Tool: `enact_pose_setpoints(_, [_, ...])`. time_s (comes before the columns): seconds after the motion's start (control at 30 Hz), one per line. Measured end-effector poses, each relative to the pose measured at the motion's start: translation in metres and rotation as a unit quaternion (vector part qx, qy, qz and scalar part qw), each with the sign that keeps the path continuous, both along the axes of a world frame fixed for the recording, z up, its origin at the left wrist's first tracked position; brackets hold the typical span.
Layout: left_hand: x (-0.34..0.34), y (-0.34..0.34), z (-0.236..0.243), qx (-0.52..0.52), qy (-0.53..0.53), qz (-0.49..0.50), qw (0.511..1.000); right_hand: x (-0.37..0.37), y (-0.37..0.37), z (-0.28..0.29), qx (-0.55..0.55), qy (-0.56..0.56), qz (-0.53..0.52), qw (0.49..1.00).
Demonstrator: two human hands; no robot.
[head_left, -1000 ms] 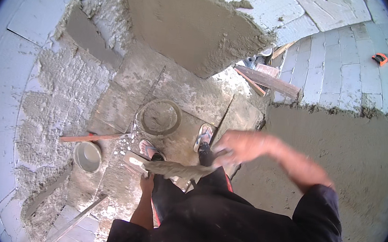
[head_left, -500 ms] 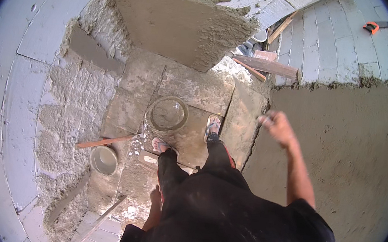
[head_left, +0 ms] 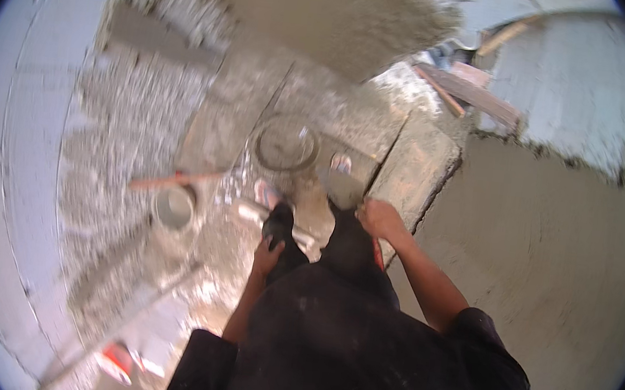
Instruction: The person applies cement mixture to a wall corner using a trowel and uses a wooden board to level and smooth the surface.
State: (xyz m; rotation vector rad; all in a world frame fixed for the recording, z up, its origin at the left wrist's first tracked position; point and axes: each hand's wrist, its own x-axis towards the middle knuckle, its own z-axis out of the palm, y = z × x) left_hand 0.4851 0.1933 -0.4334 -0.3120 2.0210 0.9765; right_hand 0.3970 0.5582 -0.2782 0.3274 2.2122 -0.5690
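Note:
My right hand is closed round a trowel, just in front of my right thigh. The trowel's grey, mortar-coloured blade points left over my right foot; its handle is hidden in my fist. Against my left trouser leg rests my left hand, fingers somewhat apart and holding nothing that I can see. Beyond my feet, a round basin with wet grey mortar stands on the slabs. A pale bucket stands to the left.
Smooth mortar covers the surface on the right, and another mortar patch lies at the far side. Wooden planks lie at the far right. A reddish strip lies by the bucket. Something red and white is blurred at lower left.
My right hand has swung left and inward from above the right-hand mortar, and the trowel blade now shows plainly. My left hand has moved up along my leg. The whole view has shifted.

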Motion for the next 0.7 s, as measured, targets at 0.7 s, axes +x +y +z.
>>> enact_pose_setpoints(0.7, [0.122, -0.051, -0.3, -0.184, -0.09, 0.426, 0.881, -0.051, 0.03, -0.242, -0.044, 0.158, 0.094, 0.982])
